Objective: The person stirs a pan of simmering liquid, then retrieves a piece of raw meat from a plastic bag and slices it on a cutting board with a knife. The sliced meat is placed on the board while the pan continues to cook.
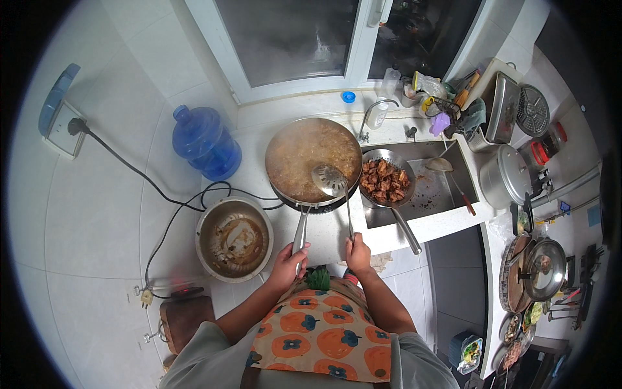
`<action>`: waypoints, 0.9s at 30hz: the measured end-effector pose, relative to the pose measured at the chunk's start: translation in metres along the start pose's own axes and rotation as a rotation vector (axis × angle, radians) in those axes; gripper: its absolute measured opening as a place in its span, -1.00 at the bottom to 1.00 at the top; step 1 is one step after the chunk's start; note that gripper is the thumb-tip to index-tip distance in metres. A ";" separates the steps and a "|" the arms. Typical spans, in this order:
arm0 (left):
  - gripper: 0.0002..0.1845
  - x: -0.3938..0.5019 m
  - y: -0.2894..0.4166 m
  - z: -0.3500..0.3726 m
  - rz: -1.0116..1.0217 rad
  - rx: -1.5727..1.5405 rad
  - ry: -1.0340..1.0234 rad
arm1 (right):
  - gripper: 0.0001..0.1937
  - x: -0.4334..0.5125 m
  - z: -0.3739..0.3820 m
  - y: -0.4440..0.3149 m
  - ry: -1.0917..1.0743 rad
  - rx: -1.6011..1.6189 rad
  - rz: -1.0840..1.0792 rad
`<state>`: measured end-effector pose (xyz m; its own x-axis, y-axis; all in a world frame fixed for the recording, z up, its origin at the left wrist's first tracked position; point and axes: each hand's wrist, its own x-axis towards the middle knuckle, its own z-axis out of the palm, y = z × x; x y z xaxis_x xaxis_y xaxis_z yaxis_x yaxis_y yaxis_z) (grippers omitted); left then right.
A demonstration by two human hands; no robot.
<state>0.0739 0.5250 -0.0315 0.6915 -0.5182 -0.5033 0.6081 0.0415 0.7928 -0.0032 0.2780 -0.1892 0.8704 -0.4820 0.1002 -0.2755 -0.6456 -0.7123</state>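
A wide pan (301, 150) of bubbling, steaming brown liquid stands on a round black cooker on the white counter. My left hand (290, 263) is on the pan's metal handle (301, 231), with the thumb and fingers around it. The handle of a slotted metal skimmer (330, 180) is gripped in my right hand (358, 253); its head lies at the liquid's surface, near the pan's front right side. Right of the pan, browned meat pieces (384, 180) fill a perforated metal strainer (412, 167) resting over the sink's left part.
An emptied, sauce-smeared metal bowl (200, 238) stands left of the pan, near a blue water jug (206, 143) and a black power cord (146, 177). A wire strainer (439, 165) lies across the sink (427, 214). A lidded pot (505, 177) stands right of it.
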 end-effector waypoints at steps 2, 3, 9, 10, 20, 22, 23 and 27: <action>-0.68 0.000 0.000 0.000 -0.004 0.001 0.003 | -0.79 0.000 0.000 0.000 -0.006 0.000 0.024; -0.68 0.000 0.000 0.000 -0.006 0.003 0.004 | -0.79 0.000 0.000 0.000 -0.003 -0.002 0.006; -0.67 0.000 0.002 0.000 -0.009 0.023 0.009 | -0.78 0.000 0.001 0.001 -0.009 0.003 0.012; -0.66 0.000 0.003 0.000 -0.017 0.030 0.010 | -0.78 0.000 0.001 0.001 -0.006 0.005 0.007; -0.67 -0.001 0.004 0.001 -0.026 0.018 0.011 | -0.79 0.000 -0.002 -0.002 -0.020 0.038 0.052; -0.67 -0.001 0.004 0.001 -0.025 0.020 0.009 | -0.79 0.000 -0.001 -0.002 -0.018 0.029 0.034; -0.67 -0.001 0.004 0.001 -0.022 0.012 0.007 | -0.79 0.001 -0.001 -0.002 -0.026 0.023 0.061; -0.67 -0.002 0.005 0.001 -0.023 0.017 0.006 | -0.78 0.000 -0.001 -0.002 -0.013 0.029 0.029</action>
<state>0.0755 0.5251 -0.0263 0.6796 -0.5141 -0.5234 0.6170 0.0147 0.7868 -0.0025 0.2788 -0.1869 0.8676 -0.4923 0.0705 -0.2889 -0.6143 -0.7343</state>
